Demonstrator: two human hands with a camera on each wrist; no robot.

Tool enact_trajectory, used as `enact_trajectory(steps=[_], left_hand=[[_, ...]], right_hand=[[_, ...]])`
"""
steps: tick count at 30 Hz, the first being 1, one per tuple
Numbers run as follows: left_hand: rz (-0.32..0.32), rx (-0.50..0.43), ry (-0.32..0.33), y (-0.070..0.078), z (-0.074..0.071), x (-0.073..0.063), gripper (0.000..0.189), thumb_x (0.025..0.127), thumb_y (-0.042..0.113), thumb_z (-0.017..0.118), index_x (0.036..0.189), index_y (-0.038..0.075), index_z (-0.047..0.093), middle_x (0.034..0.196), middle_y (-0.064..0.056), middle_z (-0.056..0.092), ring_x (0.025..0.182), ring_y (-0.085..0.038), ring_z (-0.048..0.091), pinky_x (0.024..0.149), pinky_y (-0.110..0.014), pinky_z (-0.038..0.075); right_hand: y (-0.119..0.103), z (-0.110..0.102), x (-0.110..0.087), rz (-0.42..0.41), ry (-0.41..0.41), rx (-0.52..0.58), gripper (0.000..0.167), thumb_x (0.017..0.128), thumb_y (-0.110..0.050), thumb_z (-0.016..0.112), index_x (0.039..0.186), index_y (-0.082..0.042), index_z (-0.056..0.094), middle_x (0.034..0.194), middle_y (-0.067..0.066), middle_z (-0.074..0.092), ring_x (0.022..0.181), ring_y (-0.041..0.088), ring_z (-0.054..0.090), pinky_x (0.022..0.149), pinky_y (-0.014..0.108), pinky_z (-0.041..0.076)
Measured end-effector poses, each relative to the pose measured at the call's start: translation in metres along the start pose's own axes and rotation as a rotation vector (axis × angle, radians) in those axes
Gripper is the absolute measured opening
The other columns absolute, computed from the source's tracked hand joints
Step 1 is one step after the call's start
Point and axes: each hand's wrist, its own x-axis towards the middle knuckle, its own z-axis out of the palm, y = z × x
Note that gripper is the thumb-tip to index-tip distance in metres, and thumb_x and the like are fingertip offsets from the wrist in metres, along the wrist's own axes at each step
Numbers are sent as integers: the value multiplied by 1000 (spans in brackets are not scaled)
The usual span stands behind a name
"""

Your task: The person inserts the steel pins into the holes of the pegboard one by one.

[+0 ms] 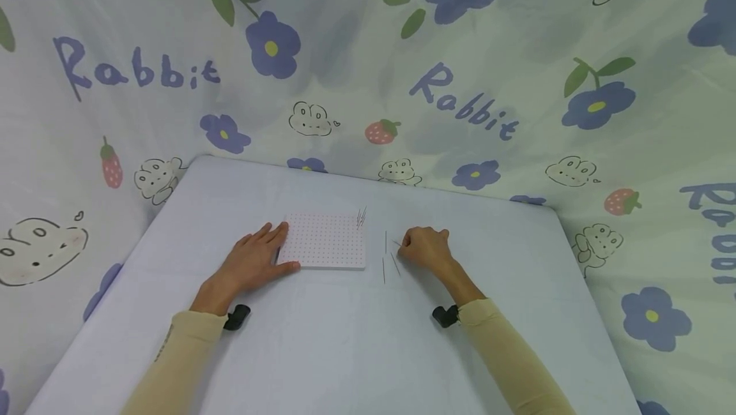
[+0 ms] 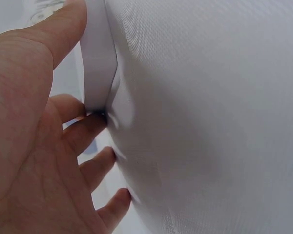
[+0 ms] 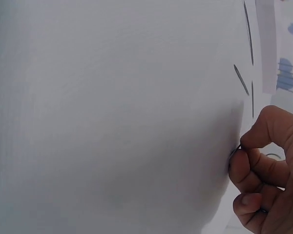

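Observation:
A white board (image 1: 324, 242) dotted with rows of small holes lies flat on the table. At its left side rests my left hand (image 1: 253, 258), fingers spread, with the index finger along the left edge and the thumb at the front left corner. Several thin needles (image 1: 361, 217) stand up from the board's back right corner. My right hand (image 1: 425, 249) is to the right of the board, low over the table, pinching a needle (image 3: 237, 148) between thumb and index finger. Most of that needle is hidden by the fingertips. Three loose needles (image 1: 395, 264) lie between this hand and the board.
A white cloth (image 1: 345, 345) covers the table. Behind and at the sides hangs a curtain (image 1: 345, 83) printed with flowers, rabbits and strawberries. Each wrist carries a small black camera (image 1: 445, 316) below a beige sleeve (image 1: 512, 351).

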Motion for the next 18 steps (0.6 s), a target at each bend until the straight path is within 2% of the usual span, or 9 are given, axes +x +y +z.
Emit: enact_trajectory(steps=[6, 13, 18], left_hand=[[-4, 1, -7, -1, 0, 1, 96, 92, 61, 62, 157, 0, 28, 164, -17, 28, 151, -43, 21, 117, -66, 20], [-7, 11, -5, -1, 1, 0, 96, 92, 60, 63, 157, 0, 28, 163, -17, 28, 150, -44, 22, 116, -66, 20], [-3, 15, -6, 0, 0, 0, 95, 92, 61, 62, 157, -1, 28, 163, -18, 29, 150, -44, 23, 116, -67, 21]], right_hand=[[-2, -4, -1, -14, 27, -6, 13, 83, -22, 68, 71, -19, 65, 62, -8, 60, 64, 15, 55, 83, 54, 36], [-8, -16, -2, -49, 73, 22, 10, 82, -21, 66, 74, -17, 64, 62, -6, 58, 62, 16, 54, 75, 46, 32], [-9, -21, 0, -64, 103, 15, 8, 82, -24, 65, 76, -19, 63, 62, -6, 58, 61, 15, 54, 72, 44, 33]])
